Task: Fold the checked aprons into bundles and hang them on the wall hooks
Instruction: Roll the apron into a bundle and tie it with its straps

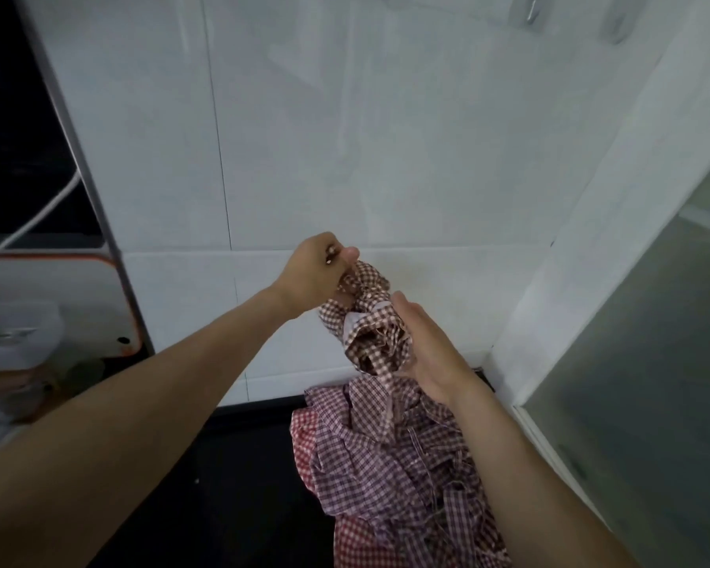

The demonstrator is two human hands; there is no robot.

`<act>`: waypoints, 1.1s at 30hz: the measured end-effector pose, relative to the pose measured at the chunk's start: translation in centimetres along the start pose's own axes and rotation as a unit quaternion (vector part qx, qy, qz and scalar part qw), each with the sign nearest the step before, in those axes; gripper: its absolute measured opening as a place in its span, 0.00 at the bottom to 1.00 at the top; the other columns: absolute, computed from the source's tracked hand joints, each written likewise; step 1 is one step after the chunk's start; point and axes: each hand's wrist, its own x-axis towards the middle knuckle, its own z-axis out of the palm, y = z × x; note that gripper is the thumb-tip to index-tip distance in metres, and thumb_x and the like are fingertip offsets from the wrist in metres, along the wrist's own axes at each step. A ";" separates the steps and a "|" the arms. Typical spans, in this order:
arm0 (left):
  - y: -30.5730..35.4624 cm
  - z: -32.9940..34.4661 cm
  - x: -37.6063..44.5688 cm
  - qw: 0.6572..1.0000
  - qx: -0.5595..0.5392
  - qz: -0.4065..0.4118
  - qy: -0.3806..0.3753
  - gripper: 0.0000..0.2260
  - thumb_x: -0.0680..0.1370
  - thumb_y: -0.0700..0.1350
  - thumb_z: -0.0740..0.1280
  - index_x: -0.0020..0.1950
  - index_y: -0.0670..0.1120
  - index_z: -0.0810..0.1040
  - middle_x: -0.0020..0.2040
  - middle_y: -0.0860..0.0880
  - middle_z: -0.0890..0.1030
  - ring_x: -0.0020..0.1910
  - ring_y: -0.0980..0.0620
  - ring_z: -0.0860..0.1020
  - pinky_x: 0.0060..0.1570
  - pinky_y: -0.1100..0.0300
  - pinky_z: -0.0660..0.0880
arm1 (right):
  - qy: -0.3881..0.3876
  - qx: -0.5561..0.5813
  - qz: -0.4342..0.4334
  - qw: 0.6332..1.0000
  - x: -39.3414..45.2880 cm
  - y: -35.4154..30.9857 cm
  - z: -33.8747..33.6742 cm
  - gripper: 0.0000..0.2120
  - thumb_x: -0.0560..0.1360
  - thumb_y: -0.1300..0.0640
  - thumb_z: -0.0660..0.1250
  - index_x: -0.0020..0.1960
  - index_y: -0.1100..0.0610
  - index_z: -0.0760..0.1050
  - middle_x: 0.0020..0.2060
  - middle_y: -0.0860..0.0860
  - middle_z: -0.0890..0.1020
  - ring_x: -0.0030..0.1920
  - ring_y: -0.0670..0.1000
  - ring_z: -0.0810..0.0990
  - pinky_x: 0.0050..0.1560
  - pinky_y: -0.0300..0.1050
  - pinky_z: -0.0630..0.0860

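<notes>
We held the brown checked apron [369,321] up in front of the white tiled wall [345,157], bunched into a rough bundle between both hands. Our left hand [316,276] was curled closed on the top of the bundle, with the thumb pressed over the cloth and the fingers wrapped round a gathered fold. Our right hand [431,354] lay against the right side of the bundle with the fingers straight and together, palm turned to the cloth; it pressed the cloth rather than gripped it.

Directly below both hands, a heap of further aprons rested on the dark counter [242,485]. The purple checked apron [390,465] lay uppermost, crumpled, with loose strings trailing near our right forearm. A red checked apron [308,436] showed beneath it, on the side of the left forearm and nearer to us.

Well above the right hand, at the upper edge of the view, the metal wall hooks [531,12] were fixed to the wall; nothing hung on the parts we could see.

To the left of the left arm stood a white appliance [50,305] with an orange trim, and a white cable [29,223] ran across the dark opening above it. To the right of the right arm was a frosted glass panel [652,342].
</notes>
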 end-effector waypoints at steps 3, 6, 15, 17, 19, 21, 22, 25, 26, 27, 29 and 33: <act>0.4 0.6 -0.8 0.999 -0.043 0.003 0.000 0.09 0.80 0.45 0.68 0.43 0.42 0.74 0.39 0.46 0.81 0.34 0.56 0.83 0.38 0.55 0.83 | -0.039 0.125 0.038 0.991 -0.7 -0.6 0.8 0.17 0.73 0.49 0.72 0.58 0.57 0.79 0.53 0.56 0.84 0.50 0.54 0.85 0.50 0.55 0.81; -0.3 1.1 -1.8 0.992 -0.120 0.009 -0.040 0.16 0.76 0.47 0.73 0.58 0.42 0.73 0.53 0.45 0.80 0.50 0.53 0.82 0.47 0.59 0.81 | -0.035 0.207 0.041 0.977 -1.1 -0.6 1.6 0.13 0.78 0.57 0.62 0.47 0.60 0.84 0.45 0.57 0.85 0.41 0.53 0.84 0.43 0.47 0.79; -7.4 2.2 -4.2 0.864 -0.345 -0.357 -0.084 0.36 0.68 0.50 0.79 0.68 0.35 0.71 0.59 0.39 0.82 0.54 0.40 0.83 0.48 0.47 0.82 | -0.044 0.173 0.122 0.976 -0.8 1.3 1.0 0.19 0.82 0.49 0.60 0.62 0.62 0.78 0.57 0.60 0.84 0.57 0.59 0.82 0.56 0.57 0.79; -8.4 2.9 -4.7 0.851 -0.364 -0.378 -0.003 0.35 0.69 0.44 0.79 0.69 0.33 0.69 0.60 0.38 0.80 0.53 0.40 0.82 0.41 0.49 0.83 | -0.035 0.142 0.126 0.981 -0.7 2.3 0.9 0.22 0.83 0.44 0.60 0.65 0.61 0.76 0.58 0.59 0.83 0.58 0.59 0.83 0.53 0.59 0.82; -9.5 3.4 -4.7 0.837 -0.365 -0.400 0.077 0.33 0.69 0.40 0.79 0.69 0.34 0.68 0.61 0.39 0.78 0.55 0.41 0.80 0.37 0.51 0.81 | -0.028 0.078 0.130 0.988 -1.0 3.5 0.6 0.25 0.81 0.42 0.61 0.63 0.62 0.78 0.55 0.58 0.84 0.53 0.58 0.84 0.52 0.58 0.82; -10.7 3.7 -4.8 0.810 -0.391 -0.420 0.122 0.33 0.69 0.41 0.79 0.68 0.35 0.69 0.62 0.39 0.78 0.56 0.41 0.79 0.42 0.51 0.80 | -0.057 0.026 0.130 0.989 -1.6 4.4 0.5 0.22 0.78 0.47 0.68 0.60 0.65 0.78 0.49 0.59 0.83 0.42 0.55 0.83 0.38 0.48 0.80; -11.2 4.0 -4.9 0.792 -0.416 -0.429 0.127 0.33 0.68 0.43 0.79 0.68 0.36 0.70 0.62 0.39 0.78 0.55 0.41 0.80 0.45 0.50 0.80 | -0.064 0.006 0.126 0.990 -1.9 4.9 0.5 0.18 0.77 0.51 0.72 0.58 0.65 0.78 0.47 0.60 0.81 0.37 0.53 0.80 0.31 0.43 0.75; -11.2 5.4 -6.0 0.740 -0.490 -0.454 0.077 0.30 0.73 0.54 0.74 0.68 0.38 0.72 0.60 0.38 0.81 0.54 0.37 0.81 0.48 0.45 0.81 | -0.036 -0.057 0.105 0.992 -1.9 6.0 1.2 0.16 0.74 0.62 0.75 0.58 0.63 0.74 0.38 0.56 0.79 0.32 0.49 0.74 0.26 0.40 0.66; -11.3 5.9 -6.6 0.727 -0.509 -0.458 0.049 0.29 0.76 0.57 0.70 0.68 0.39 0.72 0.61 0.37 0.80 0.56 0.37 0.81 0.47 0.44 0.80 | -0.029 -0.088 0.098 0.991 -1.9 6.2 1.3 0.18 0.74 0.63 0.75 0.60 0.63 0.73 0.36 0.54 0.80 0.32 0.49 0.75 0.28 0.40 0.66; -11.5 6.3 -7.1 0.718 -0.519 -0.463 0.028 0.29 0.77 0.59 0.67 0.68 0.38 0.71 0.62 0.36 0.79 0.57 0.36 0.80 0.48 0.43 0.79 | -0.030 -0.127 0.094 0.987 -2.0 6.1 1.2 0.20 0.73 0.62 0.76 0.61 0.62 0.72 0.37 0.53 0.81 0.34 0.49 0.76 0.29 0.41 0.68; -12.7 7.0 -7.9 0.701 -0.545 -0.460 -0.008 0.34 0.75 0.61 0.69 0.70 0.38 0.70 0.64 0.35 0.78 0.60 0.35 0.79 0.51 0.41 0.79 | -0.049 -0.229 0.080 0.969 -2.3 6.0 0.5 0.23 0.71 0.57 0.78 0.61 0.58 0.72 0.46 0.51 0.83 0.42 0.49 0.80 0.37 0.42 0.74; -14.1 7.0 -8.5 0.736 -0.513 -0.441 0.002 0.45 0.60 0.54 0.83 0.72 0.42 0.70 0.62 0.38 0.80 0.57 0.35 0.81 0.49 0.41 0.80 | -0.102 -0.405 0.005 0.909 -3.2 5.5 -1.2 0.10 0.74 0.47 0.74 0.49 0.53 0.81 0.39 0.44 0.85 0.39 0.43 0.82 0.48 0.46 0.80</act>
